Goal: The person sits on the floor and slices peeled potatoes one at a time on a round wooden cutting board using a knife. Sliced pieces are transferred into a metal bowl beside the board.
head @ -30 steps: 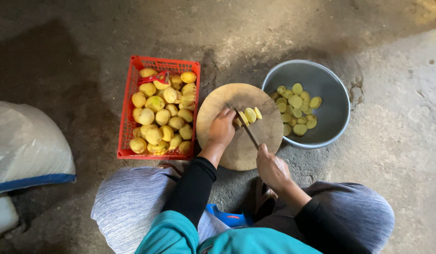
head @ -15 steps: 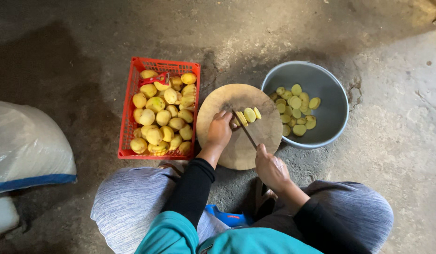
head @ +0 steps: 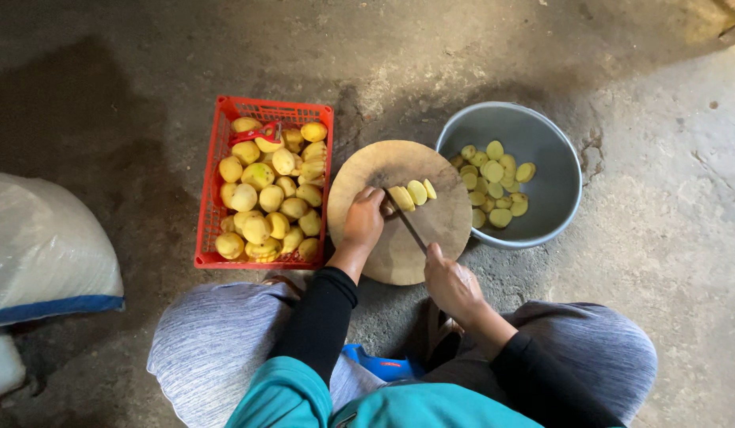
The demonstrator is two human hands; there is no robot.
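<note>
Slicing looks underway: left hand (head: 364, 222) pins the potato (head: 400, 198) on the round cutting board (head: 399, 254), right hand (head: 450, 284) grips the knife (head: 412, 230), and each next cut seemingly needs fingers kept back.

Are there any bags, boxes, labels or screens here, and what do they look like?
No labels, signs or screens show.
White sack: on the floor at the far left, bulging, with a blue band along its lower edge.
Red crate: left of the round cutting board, rectangular plastic lattice, full of peeled yellow potatoes.
Grey bowl: right of the board, round, holding potato slices.
</note>
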